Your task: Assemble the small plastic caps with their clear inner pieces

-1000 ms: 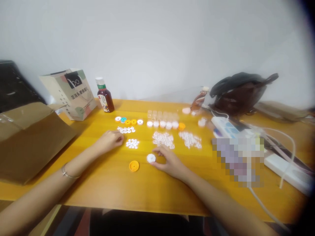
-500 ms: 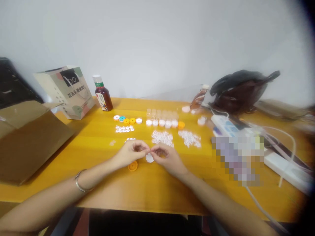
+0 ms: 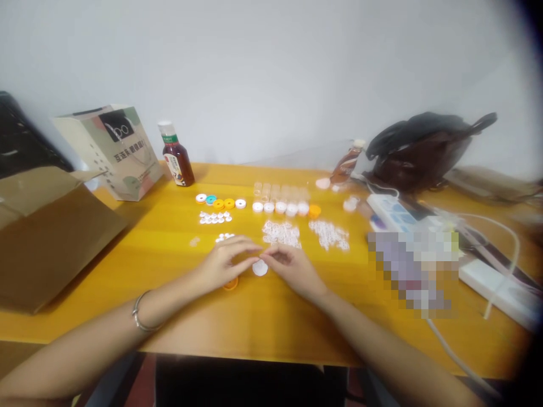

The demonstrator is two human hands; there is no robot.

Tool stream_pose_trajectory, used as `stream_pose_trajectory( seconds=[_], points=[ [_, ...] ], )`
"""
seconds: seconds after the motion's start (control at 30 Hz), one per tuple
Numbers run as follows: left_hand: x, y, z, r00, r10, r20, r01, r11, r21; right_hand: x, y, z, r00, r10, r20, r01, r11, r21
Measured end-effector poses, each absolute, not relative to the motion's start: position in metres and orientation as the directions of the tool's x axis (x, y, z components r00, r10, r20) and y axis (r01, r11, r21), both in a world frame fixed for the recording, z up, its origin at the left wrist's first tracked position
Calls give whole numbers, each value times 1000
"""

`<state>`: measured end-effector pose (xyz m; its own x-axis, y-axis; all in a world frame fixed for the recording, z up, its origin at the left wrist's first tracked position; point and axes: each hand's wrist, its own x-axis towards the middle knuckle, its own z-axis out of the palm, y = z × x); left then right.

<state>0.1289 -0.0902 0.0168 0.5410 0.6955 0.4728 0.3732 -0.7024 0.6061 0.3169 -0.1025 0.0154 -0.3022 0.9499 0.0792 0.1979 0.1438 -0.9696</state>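
Observation:
My left hand (image 3: 227, 261) and my right hand (image 3: 293, 270) meet fingertip to fingertip over the yellow table (image 3: 263, 322). Both are pinched together; what they hold is too small to make out. A white round cap (image 3: 260, 268) lies on the table just under the fingertips. An orange cap (image 3: 231, 284) shows partly from under my left hand. A bracelet (image 3: 142, 319) sits on my left wrist.
Behind the hands lie small white pieces (image 3: 215, 217), a row of coloured caps (image 3: 218, 202), clear vials (image 3: 280, 202) and two heaps of clear rings (image 3: 280, 233). A cardboard box (image 3: 46, 232), paper bag (image 3: 112, 150) and brown bottle (image 3: 175, 157) stand left. A dark bag (image 3: 419, 150), power strips (image 3: 392, 210) and cables lie right.
My left hand came from the small white pieces to the centre and met my right hand above the white cap. My right hand let go of that cap. The view tilted slightly.

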Motion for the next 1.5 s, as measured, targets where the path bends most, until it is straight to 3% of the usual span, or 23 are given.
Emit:
stream_pose_trajectory(
  seconds=[0.2,0.33,0.47,0.6,0.7,1.5],
  points=[
    [125,-88,13,634,566,527,415,-824,386,317,-104,14,-325,944,51,202,122,-972],
    [127,-89,12,643,550,534,444,-835,325,316,-104,12,-327,943,52,213,127,-969],
    [127,-89,12,641,582,500,448,-813,371,322,-102,9,-342,933,111,312,225,-923],
    [126,-84,7,655,635,410,442,-762,474,329,-100,1,-342,901,267,490,413,-767],
    [127,-80,2,677,645,355,439,-741,508,329,-101,-10,-368,873,320,522,478,-706],
    [131,-75,-7,657,675,336,471,-715,516,321,-99,-29,-350,864,361,401,486,-776]
  ],
)
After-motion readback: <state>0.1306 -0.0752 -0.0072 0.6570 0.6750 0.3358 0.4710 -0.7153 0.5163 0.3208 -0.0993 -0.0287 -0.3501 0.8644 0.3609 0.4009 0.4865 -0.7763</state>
